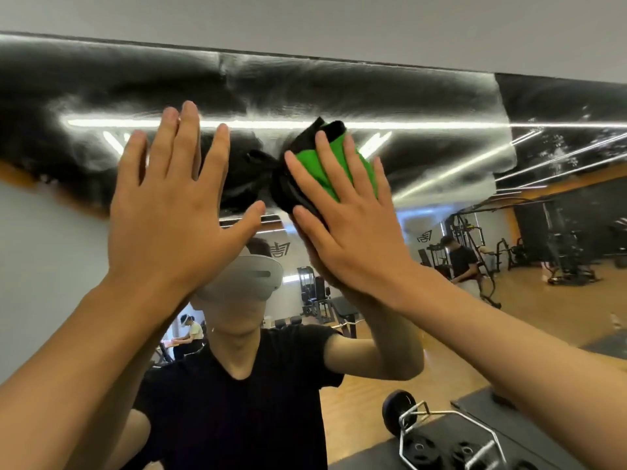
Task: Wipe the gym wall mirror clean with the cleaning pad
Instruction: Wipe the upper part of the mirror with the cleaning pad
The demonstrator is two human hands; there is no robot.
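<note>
Both hands are working mid-wipe: the right hand (353, 228) is pressing the green-and-black cleaning pad (322, 167), fingers straight, onto the gym wall mirror (441, 106), the left hand (169, 212) lying flat and released. Streaky haze is covering the upper frame, so much seems left.

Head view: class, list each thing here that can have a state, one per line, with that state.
Mirror: hazy wipe streaks across its upper band, clearer below.
Cleaning pad: green and black, bunched, pressed on the glass.
Right hand: fingers straight, pressing the pad.
Left hand: open, fingers spread, holding nothing.
</note>
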